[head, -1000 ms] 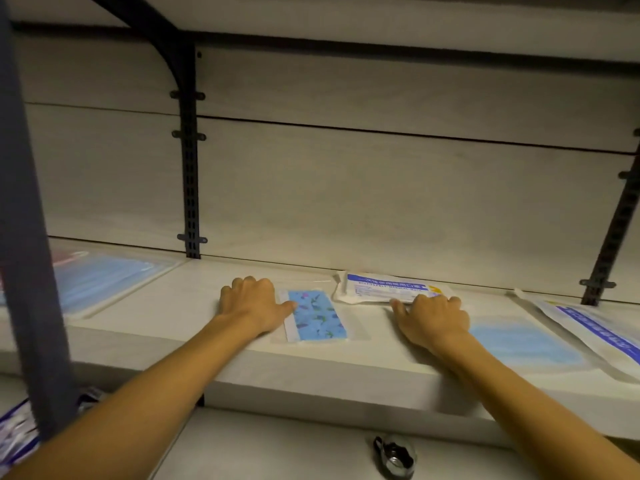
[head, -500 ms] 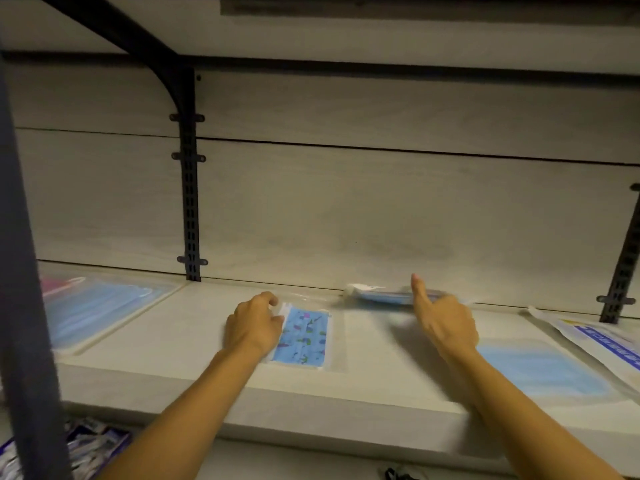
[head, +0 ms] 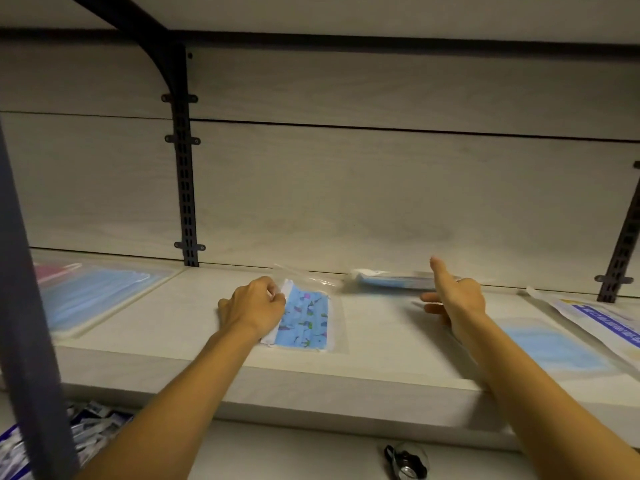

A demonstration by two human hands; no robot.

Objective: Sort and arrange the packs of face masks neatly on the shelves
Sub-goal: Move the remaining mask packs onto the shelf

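The packs of face masks lie spread along the pale wood-grain shelf (head: 346, 372), and I count five of them. Far left sits a clear flat pack of plain blue masks with a pink one showing behind (head: 93, 296), untouched. Next, my left hand (head: 254, 308) now pinches the left edge of the clear bag holding a blue mask printed with small coloured shapes (head: 306, 320); a second ago that hand only rested beside it, and the bag has since turned more upright and its far flap lifts off the board. The white-and-blue printed pack at the back wall (head: 391, 280) was lying flat a second ago; now my right hand (head: 453, 303), thumb up and fingers curled at its near end, has it raised on edge, though the blur stops me confirming a firm grip. Right of that lies a clear pack of a plain blue mask (head: 550, 344), then a white pack with a blue stripe (head: 602, 323). I judge both are being squared up.
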